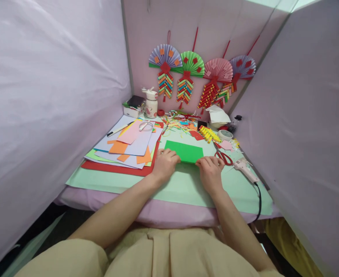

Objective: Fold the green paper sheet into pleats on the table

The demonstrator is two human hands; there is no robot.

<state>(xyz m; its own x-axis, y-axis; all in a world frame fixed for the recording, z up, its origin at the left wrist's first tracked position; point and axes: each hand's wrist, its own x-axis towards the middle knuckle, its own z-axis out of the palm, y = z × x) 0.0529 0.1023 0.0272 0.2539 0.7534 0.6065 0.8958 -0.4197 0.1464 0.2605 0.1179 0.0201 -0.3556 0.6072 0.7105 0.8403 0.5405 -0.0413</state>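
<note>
A bright green paper rectangle [184,151] lies in front of me on the pale green table cover [183,186]. At its near left corner my left hand [166,164] pinches the edge, fingers closed. My right hand [210,172] grips the near right corner in the same way, its thumb and fingers pressed together on the edge. The near edge between the hands looks slightly raised or folded; the fingertips partly hide its corners. Red-handled scissors [224,157] rest just beyond my right hand.
Left of my hands is a stack of coloured papers [140,144] with a pen [120,129]. A glue gun [246,170] with a black cord lies right. Paper scraps [178,124], a tape roll [225,134] and a bottle [151,104] stand behind. Paper fans [192,63] hang on the back wall.
</note>
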